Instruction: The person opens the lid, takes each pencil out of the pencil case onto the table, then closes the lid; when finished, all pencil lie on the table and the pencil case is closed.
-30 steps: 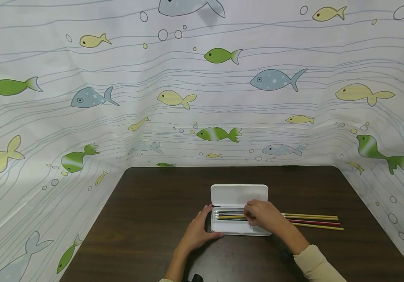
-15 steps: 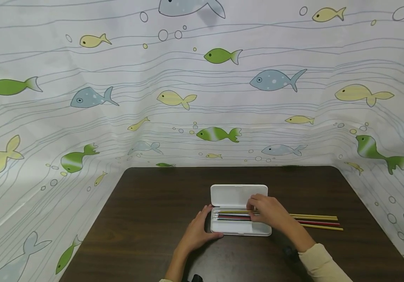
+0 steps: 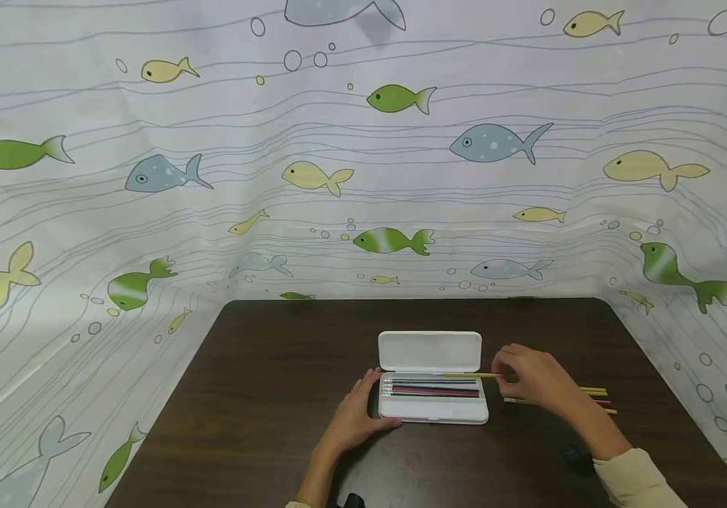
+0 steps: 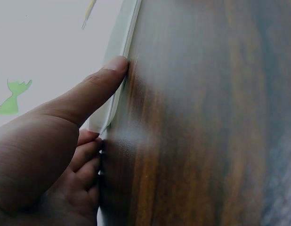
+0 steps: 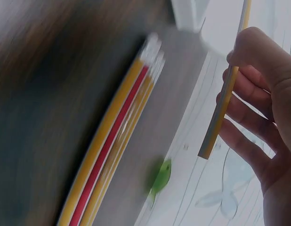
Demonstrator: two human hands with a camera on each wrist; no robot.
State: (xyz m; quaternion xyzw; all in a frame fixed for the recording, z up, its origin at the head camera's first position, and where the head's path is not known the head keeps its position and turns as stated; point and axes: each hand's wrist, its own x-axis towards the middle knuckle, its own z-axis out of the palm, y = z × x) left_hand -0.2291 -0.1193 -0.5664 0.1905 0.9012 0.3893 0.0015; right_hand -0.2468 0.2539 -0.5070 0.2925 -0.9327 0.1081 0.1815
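My left hand holds the left end of a white pencil case, its thumb on the front edge and its fingers along the end. Inside the case lie several dark and red pencils side by side, pale ends to the left. To the right of the case, my right hand pinches a yellow pencil between thumb and fingers. The pencil's left part reaches over the back right of the case. Below that hand, yellow and red pencils lie side by side on the table.
The case's lid stands raised behind the tray. Everything is on a dark wood-grain table. A white sheet printed with fish rises behind the table and on both sides.
My right hand has lifted the yellow pencil from over the other pencils in the case and drawn it to the right. The left hand and the case have stayed in place.
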